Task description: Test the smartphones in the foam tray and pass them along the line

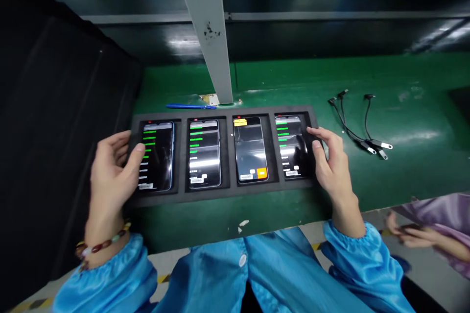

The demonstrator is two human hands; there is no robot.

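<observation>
A black foam tray (179,197) lies on the green bench, with several smartphones in its cutouts. My left hand (114,171) grips the tray's left end, thumb on top beside the leftmost phone (161,156). At the other end my right hand (332,163) holds the tray's right edge, its thumb and index finger close to the rightmost phone (293,149). Green text rows glow on that phone, on the leftmost one and on the second phone (204,156). The third phone (251,149) shows a greyish screen with yellow and orange patches.
Behind the tray lie a blue pen (191,106) and a grey metal post (211,34). Short black cables (354,129) with metal-ended plugs rest on the right. A dark curtain (55,107) borders the left. Another person's hands (414,233) show at lower right.
</observation>
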